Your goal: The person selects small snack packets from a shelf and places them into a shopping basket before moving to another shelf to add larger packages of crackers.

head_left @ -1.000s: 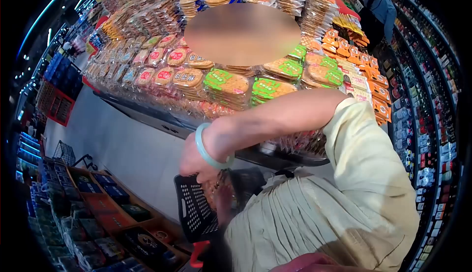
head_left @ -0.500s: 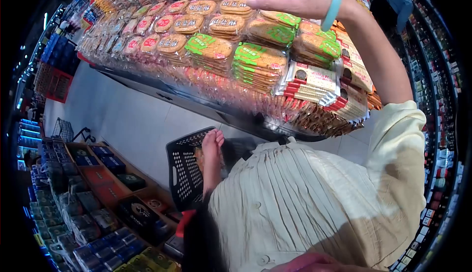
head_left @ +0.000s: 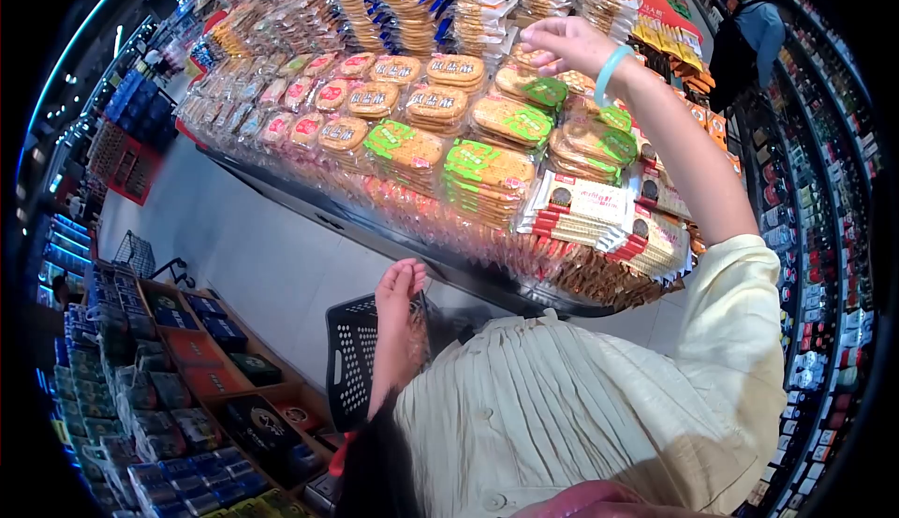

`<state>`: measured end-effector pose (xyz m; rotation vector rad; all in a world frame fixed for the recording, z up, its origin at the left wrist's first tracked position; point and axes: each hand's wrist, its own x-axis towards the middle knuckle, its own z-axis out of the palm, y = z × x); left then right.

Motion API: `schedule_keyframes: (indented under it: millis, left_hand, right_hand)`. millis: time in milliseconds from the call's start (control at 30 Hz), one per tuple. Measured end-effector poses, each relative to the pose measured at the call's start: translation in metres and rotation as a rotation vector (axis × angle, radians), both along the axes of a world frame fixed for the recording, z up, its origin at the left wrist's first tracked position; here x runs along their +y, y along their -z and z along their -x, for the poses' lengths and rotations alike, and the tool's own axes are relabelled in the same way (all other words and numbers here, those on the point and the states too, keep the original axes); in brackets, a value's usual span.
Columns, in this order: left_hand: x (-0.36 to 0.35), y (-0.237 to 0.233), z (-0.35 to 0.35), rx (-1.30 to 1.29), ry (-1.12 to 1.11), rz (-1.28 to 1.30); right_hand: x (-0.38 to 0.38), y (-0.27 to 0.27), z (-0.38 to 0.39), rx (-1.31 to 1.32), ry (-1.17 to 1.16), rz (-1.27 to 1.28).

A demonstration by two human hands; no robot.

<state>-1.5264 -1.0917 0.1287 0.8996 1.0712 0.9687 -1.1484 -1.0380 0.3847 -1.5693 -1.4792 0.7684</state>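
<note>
My right hand (head_left: 569, 46) hovers over the back stacks of wrapped biscuits, fingers loosely bent and apart, nothing between them; a pale green bangle (head_left: 613, 75) circles its wrist. Below it lie green-labelled biscuit packs (head_left: 515, 121), and nearer the display's edge white-and-red packs (head_left: 582, 201). To the left are packs of oval biscuits with dark lettering (head_left: 438, 104). My left hand (head_left: 401, 280) is raised beside a black perforated basket (head_left: 352, 354), its fingers curled together with nothing visible in them. A wrapped item inside the basket is partly hidden by my left forearm.
The display's dark lower edge (head_left: 346, 223) runs across in front of me. Cartons and packs (head_left: 201, 359) stand at the lower left, with a wire cart (head_left: 137, 254) beyond. Another person (head_left: 757, 36) stands at the upper right beside long shelves (head_left: 815, 199).
The view has shifted, showing more of the display's far side. My right hand has moved from above the dark-lettered packs toward the back right stacks. My left hand stays by the basket.
</note>
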Motion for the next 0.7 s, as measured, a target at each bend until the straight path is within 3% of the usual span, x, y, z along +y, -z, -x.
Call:
schedule_keyframes:
  millis: [133,267,433,700]
  left_hand:
    - [0.004,-0.043,0.004,0.016,0.047,-0.123]
    - [0.008,-0.081,0.013,0.061,0.051,-0.243]
    - [0.022,-0.132,0.012,0.085,0.045,-0.334]
    - [0.066,-0.228,-0.052,0.041,0.282,-0.465]
  right_hand:
    - [0.044,0.015,-0.028,0.449,0.11,0.099]
    - [0.081,0.025,-0.033,0.435,0.269,0.011]
    - [0.113,0.028,-0.039,0.36,0.266,0.031]
    - [0.141,0.034,-0.043,0.378,0.342,0.023]
